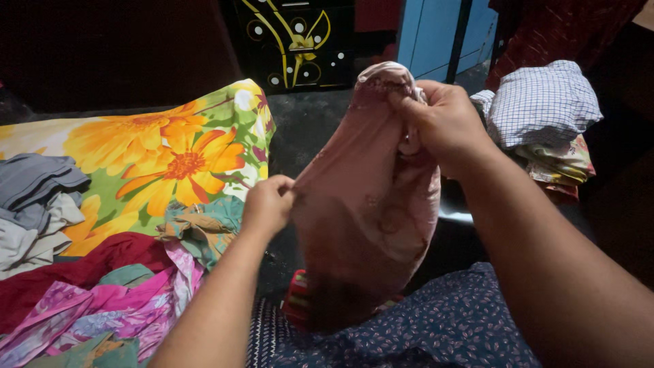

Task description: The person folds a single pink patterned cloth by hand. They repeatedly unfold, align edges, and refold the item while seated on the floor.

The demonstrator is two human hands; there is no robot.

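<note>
Head view, looking down over both forearms. The right hand (446,123) is clenched: its fingers (409,109) are curled tight around the gathered upper edge of a pink cloth (368,204), which bunches above the knuckles. The left hand (268,204) is also closed, pinching the cloth's left edge between thumb and bent fingers. Held at these two points, the pink cloth hangs in the air between the hands, higher at the right, and drapes down in front of the lap, which is covered by dark blue printed fabric (449,320). The cloth's lower end hides part of a small red striped item (298,300); whether they touch cannot be told.

No box or basket is in view; the laundry lies in open heaps. On the left, a flowered sheet (170,157) in yellow, orange and green bears a grey folded stack (37,194), a dark red garment (82,269), a magenta patterned garment (136,307) and a teal and brown piece (204,225) just beside the left wrist. On the right, well apart from the hanging cloth, a checked shirt (541,102) tops a folded pile (558,163).

Between the sheet's edge and that pile runs a dark floor (306,123), open beneath the raised hands. Behind it stand a black cabinet with yellow flower painting (296,41) and a blue panel (436,31).
</note>
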